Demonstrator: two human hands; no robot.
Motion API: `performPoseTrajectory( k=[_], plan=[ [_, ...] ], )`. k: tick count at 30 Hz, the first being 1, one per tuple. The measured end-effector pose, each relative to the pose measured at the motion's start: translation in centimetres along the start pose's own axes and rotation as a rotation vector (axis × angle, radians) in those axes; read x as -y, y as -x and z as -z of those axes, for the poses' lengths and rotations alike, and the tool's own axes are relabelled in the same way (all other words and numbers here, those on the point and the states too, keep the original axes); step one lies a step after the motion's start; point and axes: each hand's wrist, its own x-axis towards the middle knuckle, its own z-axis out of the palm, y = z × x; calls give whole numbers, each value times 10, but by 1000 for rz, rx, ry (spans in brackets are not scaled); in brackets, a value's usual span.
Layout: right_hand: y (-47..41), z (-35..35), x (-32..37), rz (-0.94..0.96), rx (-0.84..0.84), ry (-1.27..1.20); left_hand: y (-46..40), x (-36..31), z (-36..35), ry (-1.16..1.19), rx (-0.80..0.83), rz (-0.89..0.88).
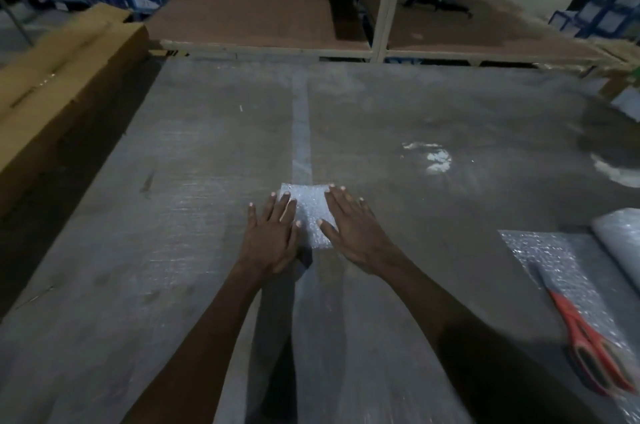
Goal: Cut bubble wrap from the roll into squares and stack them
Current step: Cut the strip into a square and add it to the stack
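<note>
The head view shows two hands, the left hand [273, 236] and the right hand [349, 229], one cut bubble wrap square [309, 207], one bubble wrap roll [620, 243] with one unrolled sheet [540, 257], one pair of red scissors [588, 340], and one long cardboard box [65, 77].

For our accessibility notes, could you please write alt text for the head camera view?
Both hands, left hand and right hand, press flat on a bubble wrap square on a grey table. Orange scissors lie on unrolled bubble wrap at right.
</note>
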Motion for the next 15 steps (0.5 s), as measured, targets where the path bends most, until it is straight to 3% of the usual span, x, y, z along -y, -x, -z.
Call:
performPoseTrajectory(
  k=[5, 10, 15],
  plan=[
    [95, 14, -14, -71, -21, -57, 61, -55, 3, 118, -65, -31],
    [212, 7, -46, -238, -86, -150, 122, -119, -24, 143, 40, -94],
    [297, 7, -79, -381, -151, -218, 129, -195, -37, 105, 99, -214]
  ],
)
